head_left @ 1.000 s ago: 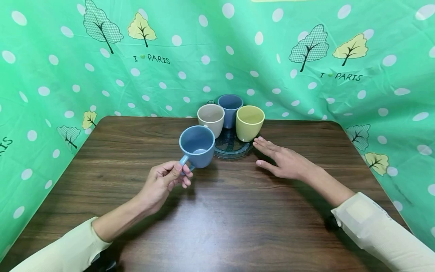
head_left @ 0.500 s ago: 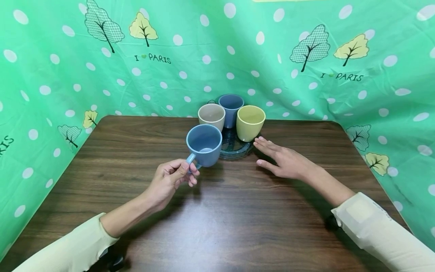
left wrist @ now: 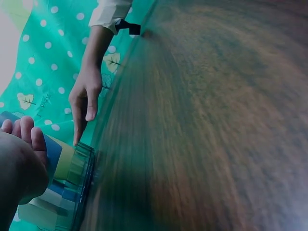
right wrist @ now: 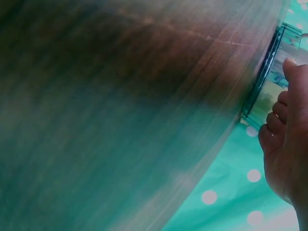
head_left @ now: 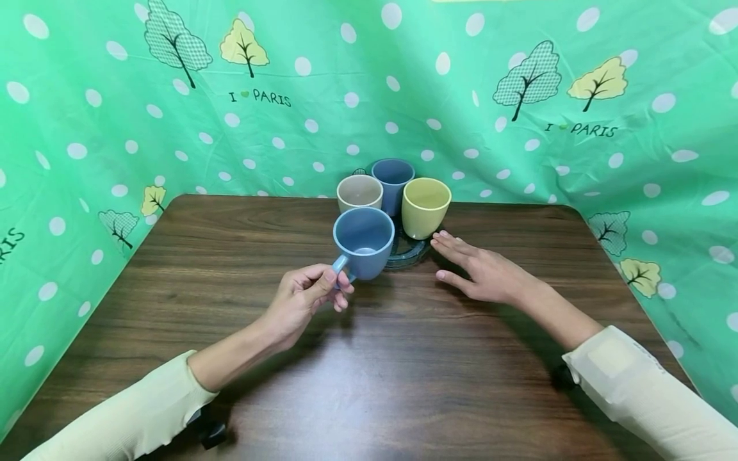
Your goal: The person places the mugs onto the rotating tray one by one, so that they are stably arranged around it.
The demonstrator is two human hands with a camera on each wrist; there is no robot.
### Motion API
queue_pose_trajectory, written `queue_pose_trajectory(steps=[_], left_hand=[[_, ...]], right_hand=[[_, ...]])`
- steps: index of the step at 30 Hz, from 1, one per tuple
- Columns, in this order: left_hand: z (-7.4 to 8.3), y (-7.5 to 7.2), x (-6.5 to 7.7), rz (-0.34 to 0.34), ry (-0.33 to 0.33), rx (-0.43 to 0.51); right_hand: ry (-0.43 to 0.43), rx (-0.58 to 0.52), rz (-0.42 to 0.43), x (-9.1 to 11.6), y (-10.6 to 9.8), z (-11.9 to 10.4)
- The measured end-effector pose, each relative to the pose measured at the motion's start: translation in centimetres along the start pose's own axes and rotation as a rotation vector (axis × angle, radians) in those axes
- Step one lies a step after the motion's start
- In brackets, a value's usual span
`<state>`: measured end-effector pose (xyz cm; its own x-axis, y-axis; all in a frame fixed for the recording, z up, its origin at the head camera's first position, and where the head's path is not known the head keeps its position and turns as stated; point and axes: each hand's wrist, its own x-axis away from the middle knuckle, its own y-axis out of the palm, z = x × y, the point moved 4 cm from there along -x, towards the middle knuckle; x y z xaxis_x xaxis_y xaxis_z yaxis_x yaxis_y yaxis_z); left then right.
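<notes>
My left hand (head_left: pixel 305 298) pinches the handle of a blue mug (head_left: pixel 369 246), which is held up off the table, tilted slightly, in front of a dark glass tray (head_left: pixel 406 259). On that tray stand a yellow cup (head_left: pixel 425 210), a pale grey cup (head_left: pixel 359 191) partly hidden behind the held mug, and a second blue cup (head_left: pixel 393 182) at the back. Fingers extended, my right hand (head_left: pixel 487 272) reaches to the tray's right edge, just below the yellow cup. The right wrist view shows the same hand beside the tray's rim (right wrist: pixel 263 72).
Dark wood-grain table (head_left: pixel 369 371) lies under both arms. A green dotted cloth (head_left: pixel 323 83) hangs behind and along both sides of the table. A small black object (head_left: pixel 213 435) shows under the left sleeve.
The left hand has carried the blue mug rightward, so it now overlaps the tray and the grey cup in view. My right hand has stayed in place.
</notes>
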<state>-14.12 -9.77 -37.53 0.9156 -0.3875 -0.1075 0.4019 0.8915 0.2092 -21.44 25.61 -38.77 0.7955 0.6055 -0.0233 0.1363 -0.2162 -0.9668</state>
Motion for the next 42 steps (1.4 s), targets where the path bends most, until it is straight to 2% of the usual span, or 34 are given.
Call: queue_pose_trajectory(steps=[18, 24, 33, 42], left_hand=[[-0.2, 1.0, -2.4, 0.013, 0.005, 0.030], [-0.6, 1.1, -2.9, 0.026, -0.018, 0.048], [-0.6, 1.3, -3.8, 0.032, -0.001, 0.057], [-0.5, 1.7, -4.6, 0.030, -0.016, 0.060]], right_hand=[[-0.018, 0.014, 0.013, 0.0, -0.1, 0.0], [-0.018, 0.017, 0.010, 0.0, 0.0, 0.1], [-0.028, 0.029, 0.011, 0.0, -0.1, 0.1], [-0.045, 0.060, 0.001, 0.1, -0.1, 0.1]])
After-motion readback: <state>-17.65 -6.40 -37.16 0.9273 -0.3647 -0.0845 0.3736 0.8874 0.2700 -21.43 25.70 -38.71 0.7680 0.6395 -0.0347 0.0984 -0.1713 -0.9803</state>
